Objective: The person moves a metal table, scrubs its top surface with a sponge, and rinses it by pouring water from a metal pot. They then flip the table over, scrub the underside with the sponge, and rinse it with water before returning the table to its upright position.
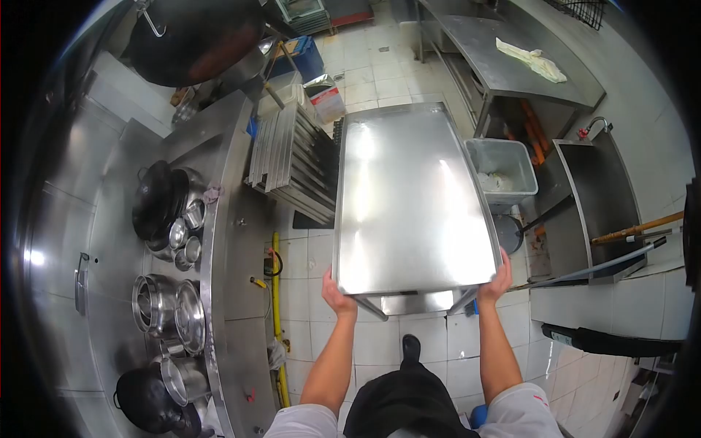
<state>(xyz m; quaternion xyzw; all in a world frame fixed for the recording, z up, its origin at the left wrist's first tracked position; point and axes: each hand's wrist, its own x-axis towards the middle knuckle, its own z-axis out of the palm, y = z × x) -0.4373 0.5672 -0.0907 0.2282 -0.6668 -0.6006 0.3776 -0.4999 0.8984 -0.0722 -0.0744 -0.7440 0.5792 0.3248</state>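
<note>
A steel table (416,197) with a bare, shiny top stands on the tiled floor in the middle of the view. My left hand (339,294) grips its near left corner, and my right hand (496,281) grips the near right corner. The fingers of both hands are partly hidden at the table's edge. Below the near edge, a lower shelf (418,301) and two legs show.
Steel racks (292,157) stand against the table's left side. A counter on the left holds pots (153,303) and woks. To the right are a plastic bin (502,168), a sink (595,197) and poles (639,228). A cloth (531,60) lies on the far counter.
</note>
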